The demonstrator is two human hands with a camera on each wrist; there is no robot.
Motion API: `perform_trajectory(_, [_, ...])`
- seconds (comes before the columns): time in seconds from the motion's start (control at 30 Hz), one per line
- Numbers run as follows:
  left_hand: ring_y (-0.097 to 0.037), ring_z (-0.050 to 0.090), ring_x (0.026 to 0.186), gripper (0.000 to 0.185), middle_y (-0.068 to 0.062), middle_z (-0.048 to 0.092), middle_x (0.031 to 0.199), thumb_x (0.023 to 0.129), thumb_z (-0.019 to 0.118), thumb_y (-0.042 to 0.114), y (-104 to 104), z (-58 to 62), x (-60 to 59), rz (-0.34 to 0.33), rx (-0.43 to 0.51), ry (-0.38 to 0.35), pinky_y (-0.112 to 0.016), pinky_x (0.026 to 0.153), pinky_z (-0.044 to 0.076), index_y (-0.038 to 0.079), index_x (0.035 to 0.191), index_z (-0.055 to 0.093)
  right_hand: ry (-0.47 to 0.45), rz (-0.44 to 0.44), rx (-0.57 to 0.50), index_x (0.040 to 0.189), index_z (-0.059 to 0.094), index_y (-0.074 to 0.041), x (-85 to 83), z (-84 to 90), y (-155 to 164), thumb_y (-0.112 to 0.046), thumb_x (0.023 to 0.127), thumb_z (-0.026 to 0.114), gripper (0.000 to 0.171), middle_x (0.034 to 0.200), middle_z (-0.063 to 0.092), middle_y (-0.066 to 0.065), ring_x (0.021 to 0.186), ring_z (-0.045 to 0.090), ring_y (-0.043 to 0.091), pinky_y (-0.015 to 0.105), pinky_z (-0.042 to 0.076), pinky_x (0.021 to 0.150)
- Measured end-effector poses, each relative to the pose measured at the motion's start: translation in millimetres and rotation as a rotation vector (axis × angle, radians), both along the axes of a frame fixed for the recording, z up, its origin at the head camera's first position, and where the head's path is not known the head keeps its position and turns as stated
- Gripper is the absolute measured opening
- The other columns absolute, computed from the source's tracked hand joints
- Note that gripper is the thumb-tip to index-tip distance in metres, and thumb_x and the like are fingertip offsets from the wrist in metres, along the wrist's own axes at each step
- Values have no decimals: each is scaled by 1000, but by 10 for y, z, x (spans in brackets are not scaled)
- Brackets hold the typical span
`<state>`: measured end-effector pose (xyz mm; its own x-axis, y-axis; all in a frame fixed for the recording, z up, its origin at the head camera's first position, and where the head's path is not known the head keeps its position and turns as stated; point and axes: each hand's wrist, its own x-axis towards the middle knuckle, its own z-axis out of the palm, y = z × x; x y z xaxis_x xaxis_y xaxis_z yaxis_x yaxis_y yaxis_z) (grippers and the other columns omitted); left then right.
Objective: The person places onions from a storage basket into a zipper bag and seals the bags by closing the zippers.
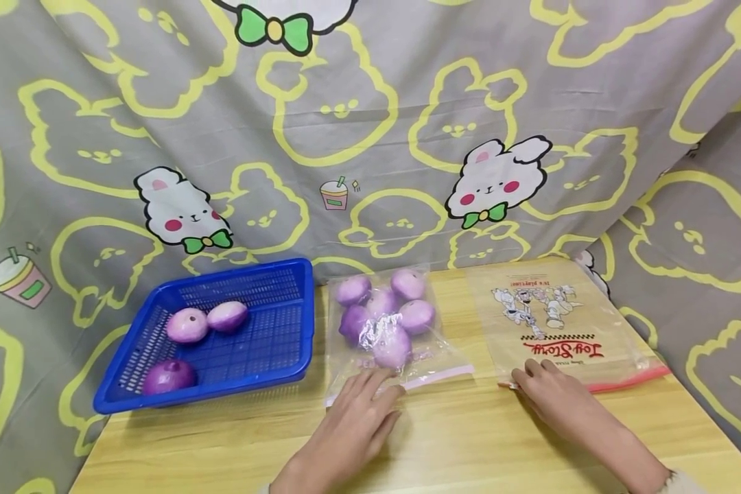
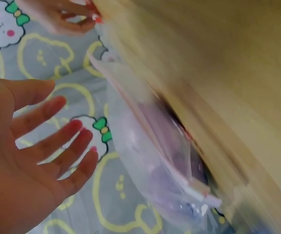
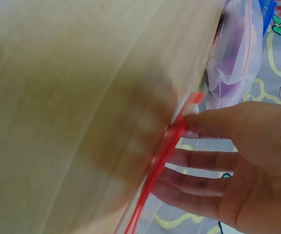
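While five purple onions already sit in the clear zip bag [image 1: 385,322] on the counter [image 1: 444,439], three more wait in the blue basket [image 1: 284,343], and the printed bag [image 1: 556,322] beside it looks empty. My left hand [image 1: 358,425] rests flat, fingers straight, at the filled bag's seal, and my right hand [image 1: 556,398] pinches the printed bag's red zip corner, so I judge roughly half remains.

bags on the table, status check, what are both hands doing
Left hand open, fingers at the filled bag zip edge. Right hand pinching the empty printed bag red zip corner. Nothing in the way.
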<state>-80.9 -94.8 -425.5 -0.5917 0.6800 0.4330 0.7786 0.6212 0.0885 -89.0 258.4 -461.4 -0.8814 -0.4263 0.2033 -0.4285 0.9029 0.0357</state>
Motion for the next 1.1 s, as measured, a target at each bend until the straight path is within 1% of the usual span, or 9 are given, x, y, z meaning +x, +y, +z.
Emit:
perform_trajectory(0.17, [-26,51,124,33,-8,57,131,88,73,22,-51,2,-70,54,20,19,-41,98,48,15,119,63,-3,-33,9,90,62,-4,6,19,-34,-7,84,75,15,79,57,9,66,54,25,36,50,49])
perform_trajectory(0.27, [-27,51,124,36,-10,57,132,88,73,21,-69,3,-91,58,35,22,-43,98,48,13,122,63,-2,-56,-63,89,60,-4,-7,68,-16,-10,85,74,16,76,58,7,66,57,24,39,53,53])
perform_trajectory(0.33, [-26,51,124,38,-11,56,134,87,73,19,-80,9,-101,57,47,16,-43,98,48,13,123,63,20,-66,-126,88,58,-5,-32,127,17,-9,86,72,15,71,56,3,62,56,20,35,50,50])
perform_trajectory(0.47, [-25,52,123,38,-11,55,135,87,74,17,-88,32,-119,51,70,4,-43,98,48,12,124,63,138,-85,-226,84,52,-7,-101,309,76,-6,87,67,16,61,43,-4,52,46,14,31,39,41])
perform_trajectory(0.57, [-24,52,122,37,-10,56,134,88,74,17,-83,53,-128,48,77,8,-42,97,49,12,123,63,232,-104,-263,84,52,-8,-144,467,100,-7,88,66,15,57,39,-5,49,40,13,33,34,38])
perform_trajectory(0.7, [-24,52,122,34,-9,57,133,90,72,18,-82,89,-121,42,78,14,-40,96,49,13,122,63,302,-106,-291,87,57,-8,-187,629,111,-7,87,68,11,57,41,-7,47,38,11,34,30,38])
perform_trajectory(0.77, [-24,52,123,33,-8,57,132,91,70,18,-88,102,-113,38,77,13,-40,96,49,14,123,63,323,-93,-290,88,59,-7,-212,692,107,-7,86,70,12,56,42,-7,46,38,11,33,28,39])
perform_trajectory(0.97, [-22,53,121,32,-7,58,129,92,68,19,-77,129,-119,6,96,35,-39,98,48,12,123,62,351,-66,-299,94,63,-4,-259,913,61,-7,86,72,12,61,54,-2,48,45,14,33,31,40])
perform_trajectory(1.1, [-22,54,120,33,-7,59,128,92,68,18,-47,170,-148,-21,130,66,-41,101,47,11,124,61,390,-45,-316,98,65,-5,-272,1070,-2,-7,87,71,12,62,54,-3,49,43,10,28,29,41])
